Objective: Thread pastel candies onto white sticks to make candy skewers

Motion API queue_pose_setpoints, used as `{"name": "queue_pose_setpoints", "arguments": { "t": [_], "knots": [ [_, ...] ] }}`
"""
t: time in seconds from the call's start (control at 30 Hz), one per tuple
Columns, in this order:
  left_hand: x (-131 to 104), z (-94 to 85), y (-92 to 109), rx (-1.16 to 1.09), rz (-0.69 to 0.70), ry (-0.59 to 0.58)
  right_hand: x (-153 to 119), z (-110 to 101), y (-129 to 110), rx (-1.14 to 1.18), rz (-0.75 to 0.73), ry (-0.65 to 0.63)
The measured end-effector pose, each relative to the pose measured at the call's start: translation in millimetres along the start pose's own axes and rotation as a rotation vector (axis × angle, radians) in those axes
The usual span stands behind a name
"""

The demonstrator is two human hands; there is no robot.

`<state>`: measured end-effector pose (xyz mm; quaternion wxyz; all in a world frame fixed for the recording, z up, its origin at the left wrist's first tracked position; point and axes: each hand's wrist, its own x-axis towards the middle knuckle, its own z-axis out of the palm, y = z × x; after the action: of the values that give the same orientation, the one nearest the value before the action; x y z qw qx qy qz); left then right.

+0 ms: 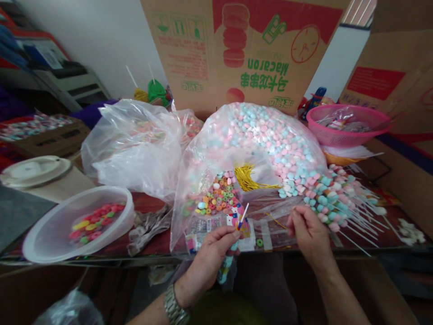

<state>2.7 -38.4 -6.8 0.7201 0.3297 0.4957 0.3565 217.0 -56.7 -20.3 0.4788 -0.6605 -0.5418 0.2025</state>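
A cardboard carton bears inverted "Macaron" lettering. Left of the carton stand the pale wall and, farther left, a grey slatted frame; nearer the viewer on that side lie a lidded container and a crumpled grey cloth. Right of the carton stands a second box with a red label.

The tub sits left of the large bag, the basket right, the carton behind.
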Motion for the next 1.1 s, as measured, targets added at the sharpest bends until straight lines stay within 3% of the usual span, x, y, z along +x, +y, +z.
{"name": "queue_pose_setpoints", "arguments": {
  "t": [0.13, 0.27, 0.37, 0.43, 0.53, 0.6, 0.73, 0.97, 1.1],
  "knots": [
    [-1, 6.4, -4, -0.076, -0.043, -0.170, -49, 38, -23, 0.258, 0.045, -0.224],
    [-2, 6.8, -10, -0.117, -0.053, -0.150, -68, 66, -31, 0.405, 0.129, -0.242],
    [-4, 6.0, -12, -0.164, -0.052, -0.067, -68, 63, -26, 0.447, 0.243, -0.327],
    [-4, 6.3, -12, -0.181, -0.039, -0.012, -67, 51, -24, 0.371, 0.238, -0.355],
    [-4, 8.0, -10, -0.084, -0.018, 0.001, -64, 29, -28, 0.250, 0.158, -0.222],
    [-3, 9.8, -10, 0.012, 0.000, -0.044, -61, 21, -35, 0.227, 0.076, -0.205],
    [-7, 12.8, -9, 0.120, 0.082, -0.137, -58, 32, -46, 0.183, -0.140, -0.320],
    [-15, 6.0, -12, 0.256, 0.113, -0.229, -58, 54, -34, 0.149, -0.059, -0.368],
    [-10, 2.8, -13, 0.129, 0.079, -0.152, -66, 57, -30, 0.165, 0.022, -0.175]
  ]
}}
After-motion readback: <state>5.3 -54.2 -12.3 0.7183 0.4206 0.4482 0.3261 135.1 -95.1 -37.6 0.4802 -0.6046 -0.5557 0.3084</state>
